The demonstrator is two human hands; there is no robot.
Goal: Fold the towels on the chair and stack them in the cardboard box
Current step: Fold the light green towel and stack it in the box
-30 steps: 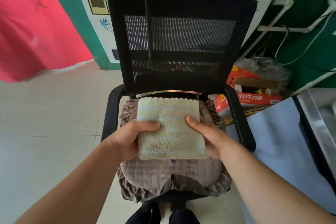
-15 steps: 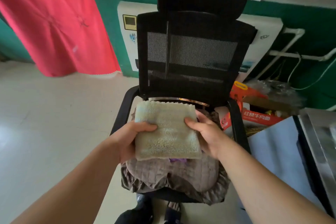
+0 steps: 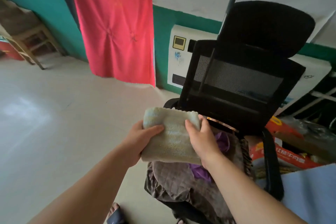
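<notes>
Progress: one towel looks folded and is lifted off the chair; boxing it is left, and no cardboard box for stacking can be picked out with certainty.
Left on seat: a purple cloth, seemingly unfolded.
Towel: pale yellow-green, fluffy, a thick rectangular pad, held above the seat's front-left.
Hands: left hand and right hand each grip a side edge, thumbs on top.

1. Both bare forearms reached forward from the bottom of the view.
2. The left hand gripped a folded towel, thumb on top.
3. The right hand gripped its opposite edge.
</notes>
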